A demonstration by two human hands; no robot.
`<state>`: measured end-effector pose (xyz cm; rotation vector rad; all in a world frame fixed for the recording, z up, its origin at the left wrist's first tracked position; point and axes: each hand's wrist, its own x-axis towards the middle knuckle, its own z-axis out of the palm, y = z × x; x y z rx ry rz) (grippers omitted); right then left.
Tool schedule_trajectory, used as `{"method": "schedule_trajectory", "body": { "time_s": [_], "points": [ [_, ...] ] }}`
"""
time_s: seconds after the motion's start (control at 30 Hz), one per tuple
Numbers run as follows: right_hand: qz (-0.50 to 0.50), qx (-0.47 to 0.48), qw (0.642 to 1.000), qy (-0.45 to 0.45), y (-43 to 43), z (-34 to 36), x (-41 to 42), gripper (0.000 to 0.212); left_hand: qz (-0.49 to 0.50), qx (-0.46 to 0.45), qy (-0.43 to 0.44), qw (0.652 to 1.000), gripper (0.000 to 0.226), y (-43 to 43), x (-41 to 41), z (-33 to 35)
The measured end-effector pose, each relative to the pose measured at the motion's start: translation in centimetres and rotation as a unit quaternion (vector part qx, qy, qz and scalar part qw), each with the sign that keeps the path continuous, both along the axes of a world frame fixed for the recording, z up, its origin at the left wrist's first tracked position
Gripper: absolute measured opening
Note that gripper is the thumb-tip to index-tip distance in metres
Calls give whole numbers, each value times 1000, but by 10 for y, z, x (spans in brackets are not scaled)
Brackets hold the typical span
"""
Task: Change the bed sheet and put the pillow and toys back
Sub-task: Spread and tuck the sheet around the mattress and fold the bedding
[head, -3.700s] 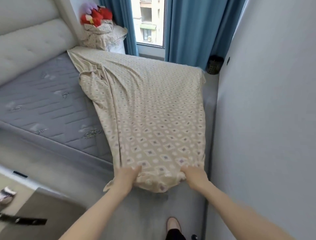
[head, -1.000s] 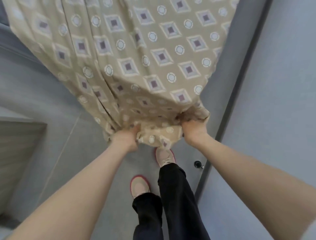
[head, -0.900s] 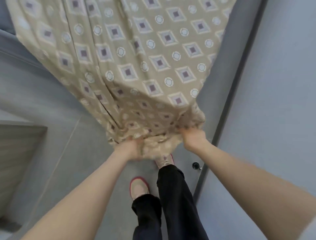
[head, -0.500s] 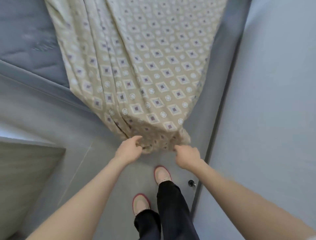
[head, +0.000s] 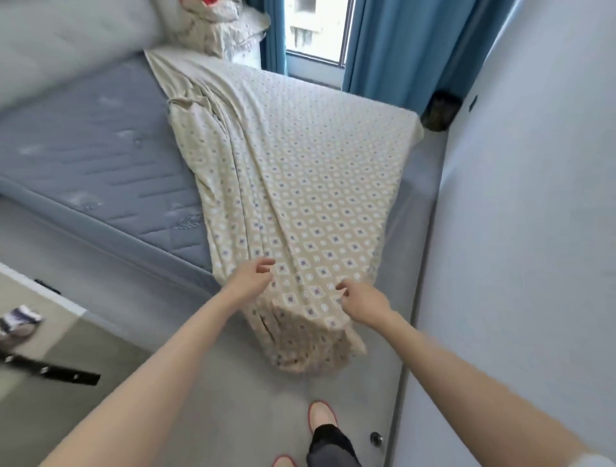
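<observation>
- Both hands have let go of the sheet end since 0.5 s ago. The camera has tipped up, so the bed top and window are back in view.
- Head view: left hand (head: 253,276) is released, fingers loosely curled and holding nothing. It sits over the sheet's left folds at the foot of the bed; contact cannot be told.
- Right hand (head: 361,300) is also released, fingers loosely curled and empty, over the sheet's right side.
- Bed sheet (head: 300,186), beige diamond print, lies along the right part of the mattress (head: 93,150). Its bunched end hangs off the foot toward the floor (head: 233,416).
- Left of the mattress is bare, grey and quilted; headboard (head: 66,26) behind it.
- Pillow (head: 226,30) is piled at the far corner, with a red toy (head: 208,2) on top, cut by the frame.
- Blue curtains (head: 400,50) flank the window (head: 316,26); a dark basket (head: 440,113) sits by the wall (head: 533,200).
- 2 shoes (head: 321,413) at the bottom.
</observation>
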<state>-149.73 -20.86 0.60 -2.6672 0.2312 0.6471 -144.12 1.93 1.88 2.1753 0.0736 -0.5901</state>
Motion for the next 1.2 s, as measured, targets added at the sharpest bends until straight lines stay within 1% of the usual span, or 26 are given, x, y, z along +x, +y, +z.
{"method": "schedule_trajectory", "body": {
  "time_s": [0.1,0.2,0.37,0.47,0.57,0.73,0.87,0.97,1.1,1.2],
  "points": [
    [-11,24,1000,-10,5,35,4,46,16,11,-27,999,40,17,1,33],
    [-8,35,999,-20,14,56,12,45,26,13,-29,999,39,33,2,52],
    [-2,55,998,-6,31,69,41,44,64,0,-24,998,37,55,23,66],
    [12,54,998,-5,45,66,78,43,71,5,-14,997,36,66,55,69],
    [9,79,997,6,59,62,120,41,75,0,-12,997,36,77,92,71],
    [15,100,995,12,83,57,201,40,107,-17,-15,994,37,101,159,75],
    [46,100,994,22,109,58,262,38,157,-23,-11,987,32,130,203,78],
    [66,97,992,33,127,60,296,38,193,-25,0,981,35,153,231,75],
    [82,95,991,38,147,50,346,41,246,-58,18,967,32,183,273,68],
    [85,99,991,31,169,39,381,41,265,-74,36,961,31,207,311,60]
  ]
}}
